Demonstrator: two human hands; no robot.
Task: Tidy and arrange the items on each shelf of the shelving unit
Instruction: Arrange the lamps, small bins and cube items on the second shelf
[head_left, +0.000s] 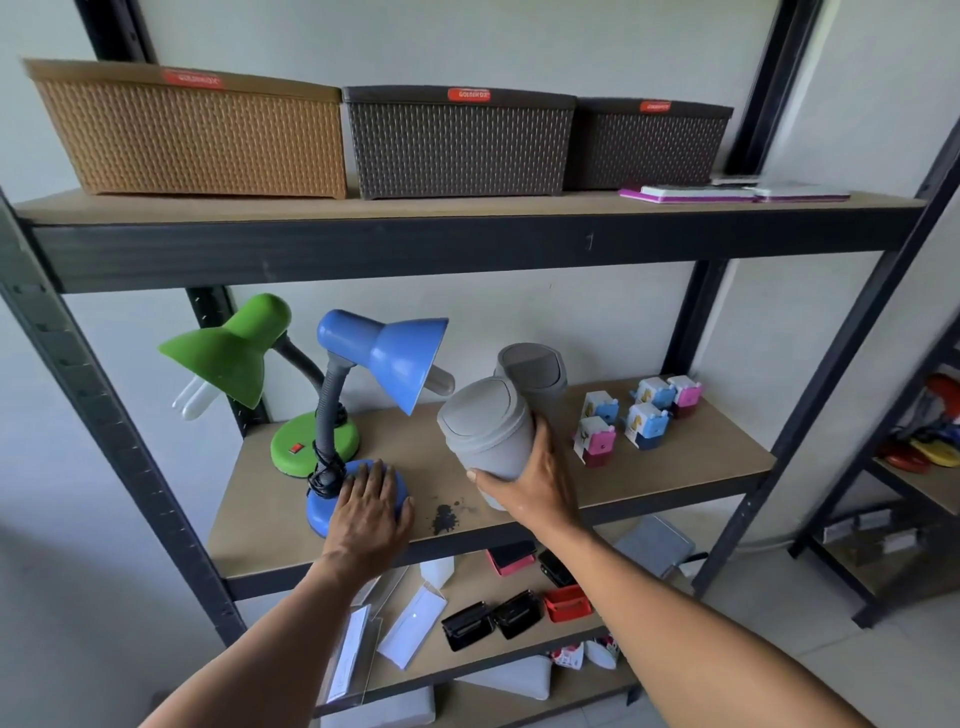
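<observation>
On the middle shelf (675, 467) my left hand (371, 512) lies flat, fingers straight, on the round base of the blue desk lamp (384, 348). My right hand (535, 480) grips a grey swing-lid bin (485, 423), tilted and lifted just off the board. A second grey bin (535, 366) stands behind it. A green desk lamp (234, 358) stands at the back left, its base touching the blue lamp's stem area.
Several small boxed sharpeners (636, 415) sit at the right of the middle shelf. A dark stain (444, 517) marks its front edge. Three woven lidded baskets (457, 143) and flat purple packs (727, 193) fill the top shelf. The lower shelf holds punches (514, 613) and acrylic stands (410, 623).
</observation>
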